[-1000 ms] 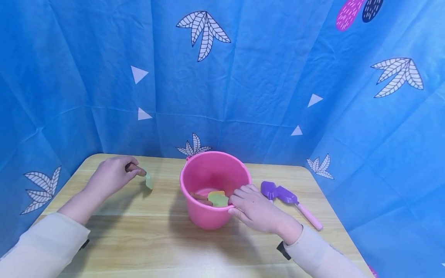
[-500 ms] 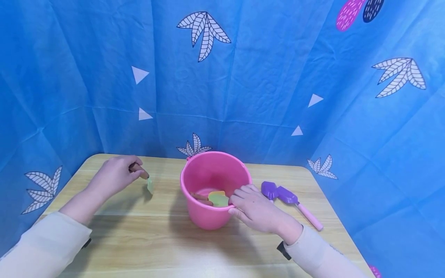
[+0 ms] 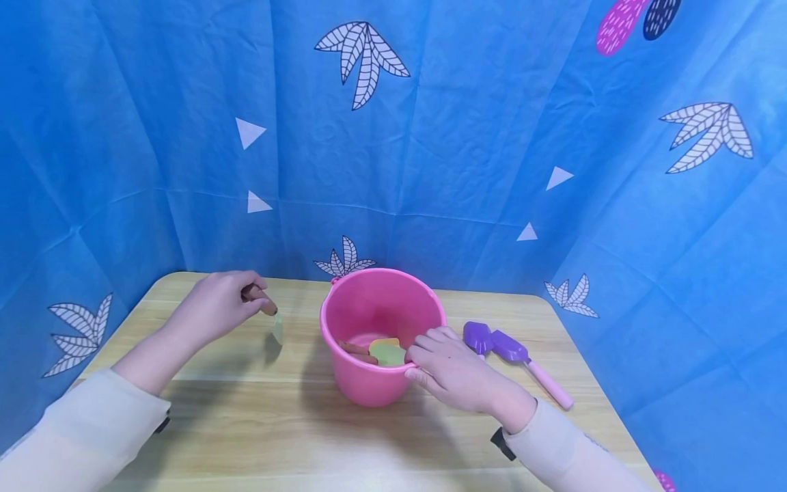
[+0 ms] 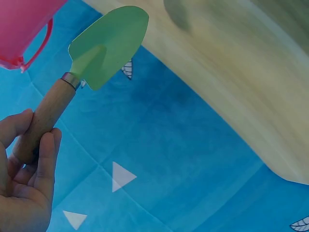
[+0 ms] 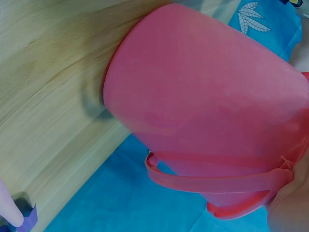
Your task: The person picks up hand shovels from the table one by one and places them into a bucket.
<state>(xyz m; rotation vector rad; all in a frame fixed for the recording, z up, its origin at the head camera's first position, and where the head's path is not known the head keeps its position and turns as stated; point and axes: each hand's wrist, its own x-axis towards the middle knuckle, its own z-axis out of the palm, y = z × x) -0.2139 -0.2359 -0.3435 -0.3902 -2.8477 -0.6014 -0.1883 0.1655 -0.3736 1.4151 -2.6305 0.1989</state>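
Observation:
My left hand (image 3: 218, 307) pinches the wooden handle of a small green trowel (image 4: 108, 50) between thumb and fingers, left of a pink bucket (image 3: 363, 386). In the head view the trowel's blade points down above the table, edge-on. My right hand (image 3: 451, 369) grips the bucket's near right rim, fingers over the edge and thumb outside. Inside the upright bucket lie a green blade (image 3: 387, 354), brown wooden handles (image 3: 356, 350) and a yellow piece (image 3: 384, 342), partly covered by the green one. The right wrist view shows the bucket's side and its handle (image 5: 212, 182) hanging down.
Right of the bucket, two purple toy shovels lie on the wooden table (image 3: 307, 444): one shovel (image 3: 477, 336) half hidden behind my right hand, the other shovel (image 3: 547, 383) with a pink handle. Blue patterned cloth (image 3: 393, 150) stands behind the table and at both sides.
My left hand has moved a little to the right, toward the bucket, with the trowel, whose blade has turned to hang more steeply. My right hand and the bucket have stayed put.

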